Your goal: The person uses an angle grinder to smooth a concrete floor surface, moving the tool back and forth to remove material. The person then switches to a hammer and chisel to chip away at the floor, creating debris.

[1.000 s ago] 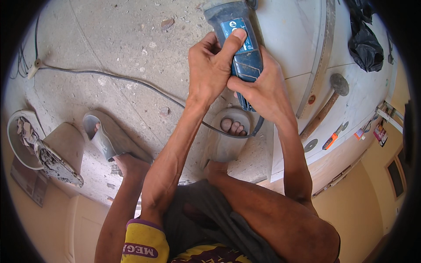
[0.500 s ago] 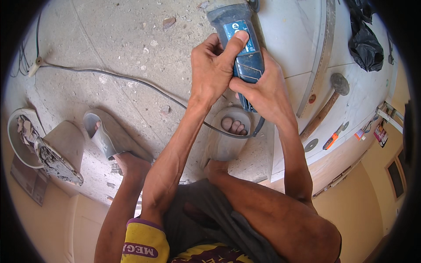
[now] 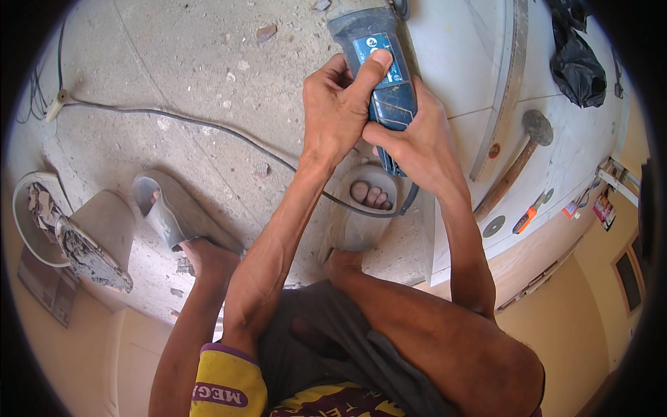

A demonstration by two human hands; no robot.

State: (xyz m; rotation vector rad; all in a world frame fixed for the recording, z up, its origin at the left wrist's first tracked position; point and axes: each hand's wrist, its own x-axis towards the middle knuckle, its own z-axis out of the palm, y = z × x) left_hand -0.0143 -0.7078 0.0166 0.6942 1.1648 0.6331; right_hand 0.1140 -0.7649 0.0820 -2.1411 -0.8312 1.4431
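A dusty blue angle grinder [image 3: 393, 105] is held between both hands at the upper middle, its head end pointing away from me. My left hand [image 3: 332, 111] is closed on its left side, the thumb lying across the label on top. Around the rear part of the body my right hand [image 3: 427, 146] is wrapped, with its thumb over the handle. The black power cord [image 3: 229, 130] leaves the rear end, loops past my right foot and runs left over the floor. The grinder's disc, if fitted, is not visible.
White tiles on the right carry a long metal straightedge [image 3: 501, 90], a hammer [image 3: 517, 163], an orange utility knife [image 3: 526, 219], a grey disc [image 3: 494, 226] and a black plastic bag [image 3: 578, 73]. A bucket [image 3: 111, 222] with rubble stands left. Chips litter the dusty concrete floor [image 3: 187, 62].
The view has shifted very slightly. Both hands keep the same grip on the angle grinder, which stays in nearly the same place.
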